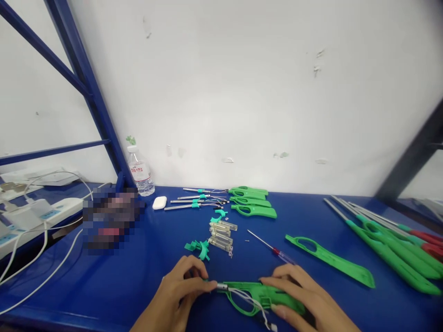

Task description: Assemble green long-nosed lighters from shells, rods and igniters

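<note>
Wires (259, 307) could snag because they cross the green shell (258, 290) loosely; at its narrow end our left hand (184, 288) pinches the metal tube (222, 287), our right hand (306, 295) clasps the shell.

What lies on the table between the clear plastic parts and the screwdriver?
In the head view, one tiny metal-looking piece lies between the clear parts and the screwdriver.

Here's my left hand (185, 290), bare all over, and there's my right hand (306, 297), bare too: slim fingers (287, 288), a smooth thumbnail (274, 307) showing, no sleeve reaching into view.
</note>
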